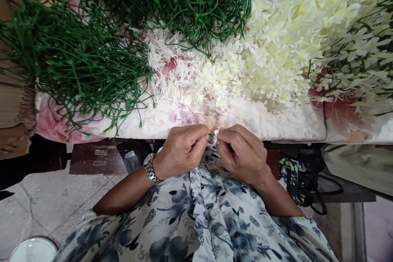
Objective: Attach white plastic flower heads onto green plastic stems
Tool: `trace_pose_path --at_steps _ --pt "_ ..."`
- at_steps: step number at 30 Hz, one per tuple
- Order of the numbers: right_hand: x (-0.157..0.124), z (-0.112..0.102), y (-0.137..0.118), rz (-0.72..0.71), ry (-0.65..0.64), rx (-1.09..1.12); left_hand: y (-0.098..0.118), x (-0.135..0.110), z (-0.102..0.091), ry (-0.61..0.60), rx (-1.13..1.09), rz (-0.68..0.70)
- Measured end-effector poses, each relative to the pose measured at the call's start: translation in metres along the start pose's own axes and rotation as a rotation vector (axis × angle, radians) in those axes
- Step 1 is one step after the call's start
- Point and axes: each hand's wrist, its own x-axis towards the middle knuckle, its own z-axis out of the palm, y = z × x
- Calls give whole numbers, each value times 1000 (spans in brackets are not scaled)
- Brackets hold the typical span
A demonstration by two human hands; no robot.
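Observation:
Close to my chest, at the table's front edge, both hands meet around one small white artificial flower. My left hand, with a metal watch at its wrist, pinches a short green stem. Fingertips of my right hand are closed on the white petals. Just beyond lie a heap of loose cream-white artificial flowers and a scatter of thin white sticks. The stem's lower part is hidden by my left fingers.
Green artificial stems are piled at the left, with another green pile at the back. Flowers on stems lie at the far right. A floral cloth covers the table. Below it are a black patterned bag and a white round lid or bucket.

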Motion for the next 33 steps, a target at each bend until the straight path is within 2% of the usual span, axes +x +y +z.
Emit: trace_pose_path --at_steps 11,27,30,33 --pt "-1 2 6 131 -50 319 -4 2 1 -36 -118 52" --pt "2 7 2 133 -33 283 -10 -2 6 25 -66 97" --pt "5 4 3 130 -56 263 -11 -1 5 26 -111 54" --pt "11 -4 4 123 -97 245 -11 1 0 -24 -239 -65"
